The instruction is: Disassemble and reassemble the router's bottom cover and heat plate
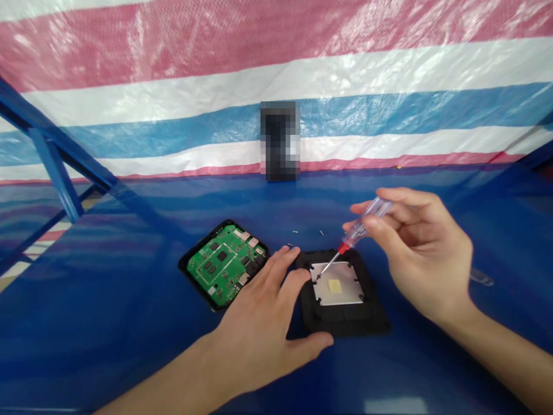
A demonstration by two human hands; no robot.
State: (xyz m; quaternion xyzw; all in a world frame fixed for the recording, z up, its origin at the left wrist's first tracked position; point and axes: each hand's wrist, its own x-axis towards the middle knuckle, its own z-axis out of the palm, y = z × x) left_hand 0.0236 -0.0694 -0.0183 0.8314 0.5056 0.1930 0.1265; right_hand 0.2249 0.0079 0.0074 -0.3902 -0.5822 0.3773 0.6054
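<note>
Gripping a small screwdriver (360, 227), the right hand (425, 259) angles its shaft down and left to the far left corner of the metal plate (337, 282). Nearer, the open, spread left hand (259, 311) rests against the black case (345, 320) around the plate. Left of the plate lies a green circuit board (220, 265); tiny screws (295, 231) lie beyond it.

Circuit board (222, 265) markings too small, nothing readable

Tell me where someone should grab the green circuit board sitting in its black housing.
Probably by the black housing's rim, coming from the far left: that edge is free, while the left hand sits at its right side. The rim runs around the board, so fingers there would likely avoid its chips and connectors.
</note>
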